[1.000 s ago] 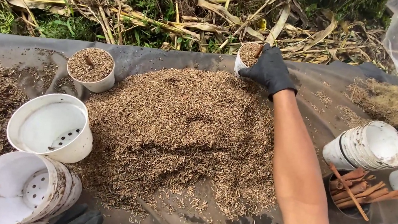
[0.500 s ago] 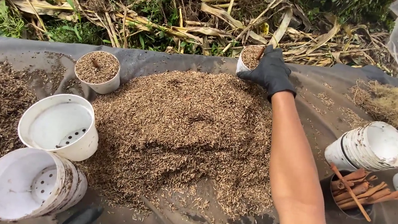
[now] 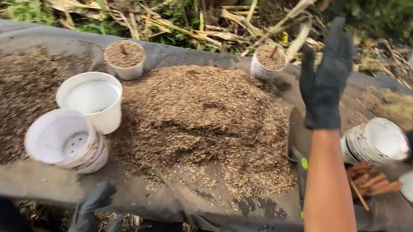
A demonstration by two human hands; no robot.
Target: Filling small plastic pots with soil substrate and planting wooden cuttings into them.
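Head view: the right hand (image 3: 325,78), in a black glove, is lifted above the tabletop (image 3: 164,202) with its fingers spread and nothing in its grip. At about ten o'clock from it, near but apart, stands a small white filled pot (image 3: 268,61) with a stick upright in it, at the far edge of the husk heap (image 3: 200,120). A second filled pot (image 3: 125,59) stands at the heap's ten o'clock corner. At nine o'clock of the heap an empty white pot (image 3: 92,99) stands upright, and a stack of white pots (image 3: 64,140) lies tilted just beside it. The left hand (image 3: 92,212), also gloved, hangs below the tabletop's near edge; its grip cannot be told. At three o'clock of the right forearm lie brown sticks (image 3: 371,183) and another stack of pots (image 3: 376,142).
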